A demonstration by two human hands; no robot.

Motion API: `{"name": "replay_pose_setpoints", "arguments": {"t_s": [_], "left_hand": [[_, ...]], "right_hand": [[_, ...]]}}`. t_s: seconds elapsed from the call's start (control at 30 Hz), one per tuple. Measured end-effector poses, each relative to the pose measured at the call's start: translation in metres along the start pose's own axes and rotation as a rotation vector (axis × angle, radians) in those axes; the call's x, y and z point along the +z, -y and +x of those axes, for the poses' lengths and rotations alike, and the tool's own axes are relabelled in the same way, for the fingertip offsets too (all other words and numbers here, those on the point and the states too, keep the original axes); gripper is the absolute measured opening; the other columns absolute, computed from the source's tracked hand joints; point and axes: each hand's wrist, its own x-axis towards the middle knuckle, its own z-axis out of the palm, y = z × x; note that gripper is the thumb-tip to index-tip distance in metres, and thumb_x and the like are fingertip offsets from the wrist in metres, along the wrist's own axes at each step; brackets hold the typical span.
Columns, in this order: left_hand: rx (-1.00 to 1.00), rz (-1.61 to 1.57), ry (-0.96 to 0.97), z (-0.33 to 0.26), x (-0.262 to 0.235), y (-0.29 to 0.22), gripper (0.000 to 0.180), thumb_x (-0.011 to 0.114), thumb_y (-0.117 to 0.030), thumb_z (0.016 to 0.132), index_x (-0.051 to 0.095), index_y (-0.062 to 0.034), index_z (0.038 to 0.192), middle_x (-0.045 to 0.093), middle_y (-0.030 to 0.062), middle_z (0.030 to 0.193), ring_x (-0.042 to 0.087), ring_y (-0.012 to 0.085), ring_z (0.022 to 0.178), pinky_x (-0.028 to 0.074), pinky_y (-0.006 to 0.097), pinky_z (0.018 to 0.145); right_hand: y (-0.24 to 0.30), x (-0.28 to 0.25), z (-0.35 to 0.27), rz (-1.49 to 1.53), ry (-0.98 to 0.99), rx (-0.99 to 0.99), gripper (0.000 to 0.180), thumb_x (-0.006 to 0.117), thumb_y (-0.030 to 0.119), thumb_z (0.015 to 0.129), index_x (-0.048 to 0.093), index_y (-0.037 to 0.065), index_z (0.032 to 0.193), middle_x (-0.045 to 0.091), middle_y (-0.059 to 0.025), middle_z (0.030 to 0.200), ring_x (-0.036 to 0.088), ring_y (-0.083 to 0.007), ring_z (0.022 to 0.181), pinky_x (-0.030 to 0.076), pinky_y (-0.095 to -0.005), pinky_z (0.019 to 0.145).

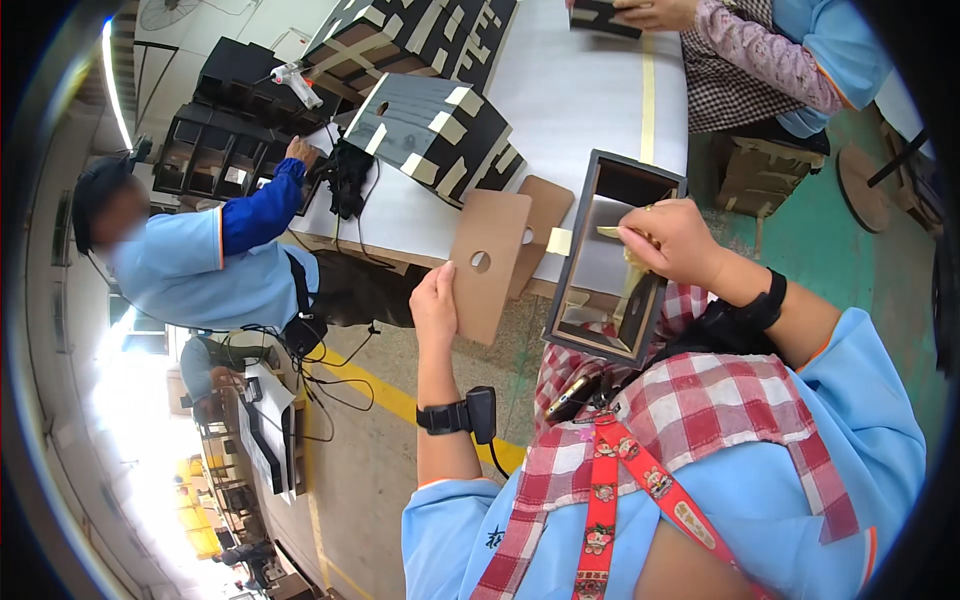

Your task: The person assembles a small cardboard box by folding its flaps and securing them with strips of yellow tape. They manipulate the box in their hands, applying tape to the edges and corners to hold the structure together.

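My left hand (434,304) is closed on the edge of a thin brown fibreboard panel (484,290) with a round hole in it. A second brown panel (550,207) with a hole lies behind it at the table's edge. An open black rectangular box (570,290) rests tilted between the table edge and my lap. Over its opening, my right hand (678,238) pinches a pale yellow strip (608,231) that looks like tape; more yellowish material hangs below the fingers. A piece of yellow tape (559,241) sticks out from the box's left side.
Black boxes with pale tape pieces (437,135) stand on the white table (575,110). Left, a co-worker in a blue shirt (215,255) reaches toward black cases (215,150) near a glue gun (297,84). Another person's hand (655,14) works at the far side. Cables (330,385) hang left.
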Motion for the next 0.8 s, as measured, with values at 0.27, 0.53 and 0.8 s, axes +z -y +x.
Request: {"name": "replay_pose_setpoints", "arguments": {"t_s": [0.27, 0.53, 0.8], "left_hand": [[0.162, 0.478, -0.095, 0.035, 0.055, 0.000, 0.033, 0.051, -0.031, 0.089, 0.066, -0.0034, 0.097, 0.064, 0.0194, 0.094, 0.060, 0.0348, 0.088, 0.046, 0.039, 0.075], [0.148, -0.200, 0.258, -0.003, 0.074, -0.093, 0.019, 0.064, -0.020, 0.086, 0.059, -0.0021, 0.091, 0.056, -0.0025, 0.072, 0.047, 0.0042, 0.066, 0.039, 0.020, 0.059], [-0.376, -0.903, 0.300, 0.002, 0.081, -0.055, 0.016, 0.066, -0.019, 0.084, 0.059, -0.0046, 0.086, 0.057, -0.0012, 0.068, 0.047, 0.0052, 0.055, 0.040, 0.020, 0.049]], "right_hand": [[0.007, 0.006, 0.010, 0.049, 0.011, 0.045, 0.016, 0.059, 0.020, 0.082, 0.059, 0.009, 0.070, 0.056, -0.0072, 0.056, 0.057, -0.0249, 0.051, 0.044, -0.0332, 0.049], [0.010, 0.003, 0.013, 0.005, 0.098, 0.149, 0.020, 0.056, 0.026, 0.085, 0.062, 0.008, 0.077, 0.061, -0.0087, 0.064, 0.060, -0.0279, 0.059, 0.046, -0.0355, 0.052], [0.010, 0.007, 0.019, 0.193, 0.148, 0.187, 0.021, 0.055, 0.027, 0.086, 0.061, 0.008, 0.083, 0.061, -0.0112, 0.067, 0.060, -0.0298, 0.063, 0.047, -0.0377, 0.058]]}}
